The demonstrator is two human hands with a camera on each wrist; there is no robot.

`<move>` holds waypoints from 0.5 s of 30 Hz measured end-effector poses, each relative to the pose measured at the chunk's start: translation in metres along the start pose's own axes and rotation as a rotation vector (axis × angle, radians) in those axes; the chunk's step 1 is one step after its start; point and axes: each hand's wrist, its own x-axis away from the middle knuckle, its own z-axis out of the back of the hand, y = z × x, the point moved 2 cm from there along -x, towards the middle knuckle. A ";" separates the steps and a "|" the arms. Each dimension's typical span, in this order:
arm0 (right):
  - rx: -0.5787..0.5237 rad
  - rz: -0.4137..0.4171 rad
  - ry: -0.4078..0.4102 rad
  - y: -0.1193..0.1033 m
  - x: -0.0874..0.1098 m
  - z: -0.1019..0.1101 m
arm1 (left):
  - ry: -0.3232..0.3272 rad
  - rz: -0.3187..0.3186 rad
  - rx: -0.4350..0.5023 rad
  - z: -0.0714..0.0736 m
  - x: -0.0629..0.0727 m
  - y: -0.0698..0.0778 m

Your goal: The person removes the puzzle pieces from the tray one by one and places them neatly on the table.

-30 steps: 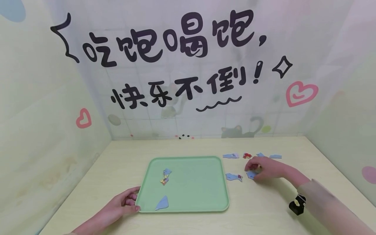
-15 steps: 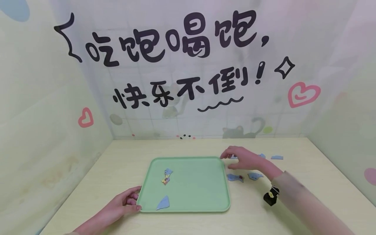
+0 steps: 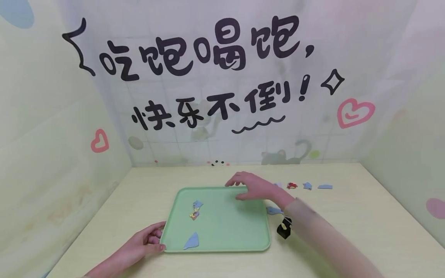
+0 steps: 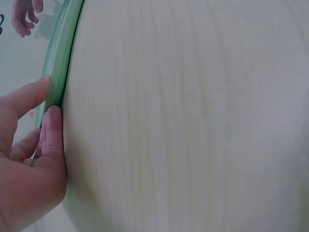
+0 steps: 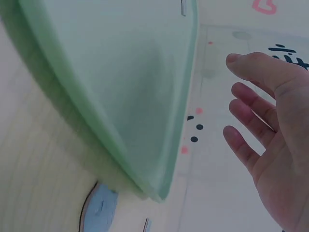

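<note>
A light green tray (image 3: 222, 247) lies on the table. At its near left corner my left hand (image 3: 144, 241) grips the rim, thumb on top and curled fingers at the side, as the left wrist view shows with the tray rim (image 4: 63, 53). My right hand (image 3: 255, 187) hovers over the tray's far right part, fingers spread and loosely bent, holding nothing; in the right wrist view the hand (image 5: 275, 116) is empty too. On the tray's left side lie a blue and yellow puzzle piece group (image 3: 196, 210) and a blue, roughly triangular puzzle piece (image 3: 192, 241).
Right of the tray, a row of puzzle pieces includes a red one (image 3: 292, 185), a small blue one (image 3: 307, 186) and a flat blue one (image 3: 325, 187). Another blue piece (image 3: 274, 210) is partly behind the right arm. A black device (image 3: 284, 228) hangs at the right wrist.
My right hand has moved left from the pieces at the right, across the tray's right edge, to above the tray. My left hand keeps its grip on the rim.
</note>
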 end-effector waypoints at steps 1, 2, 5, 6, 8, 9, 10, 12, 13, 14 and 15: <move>-0.002 0.005 -0.005 -0.001 -0.005 -0.004 | -0.001 0.001 0.002 0.000 0.000 0.000; 0.000 0.013 -0.010 -0.002 -0.009 -0.007 | -0.002 0.001 0.001 0.000 0.001 0.000; 0.015 0.038 -0.025 -0.004 -0.023 -0.018 | 0.000 0.005 0.001 0.001 0.001 0.002; 0.023 0.041 -0.030 -0.005 -0.027 -0.021 | 0.000 0.002 -0.001 0.001 0.001 0.002; 0.041 0.055 -0.041 -0.007 -0.036 -0.026 | -0.001 -0.001 -0.003 0.001 0.000 0.002; 0.047 0.063 -0.046 -0.008 -0.041 -0.029 | -0.002 -0.001 -0.001 0.001 0.000 0.002; 0.050 0.070 -0.053 -0.010 -0.045 -0.031 | -0.002 0.001 0.001 0.001 0.000 0.002; 0.063 0.085 -0.065 -0.014 -0.054 -0.036 | -0.003 0.002 0.004 0.001 -0.001 0.002; 0.068 0.092 -0.071 -0.016 -0.058 -0.038 | -0.003 0.002 0.006 0.001 -0.001 0.001; 0.070 0.095 -0.078 -0.017 -0.062 -0.039 | -0.003 0.000 0.009 0.001 -0.001 0.001; 0.078 0.102 -0.084 -0.019 -0.065 -0.041 | -0.004 -0.002 0.010 0.001 -0.001 0.001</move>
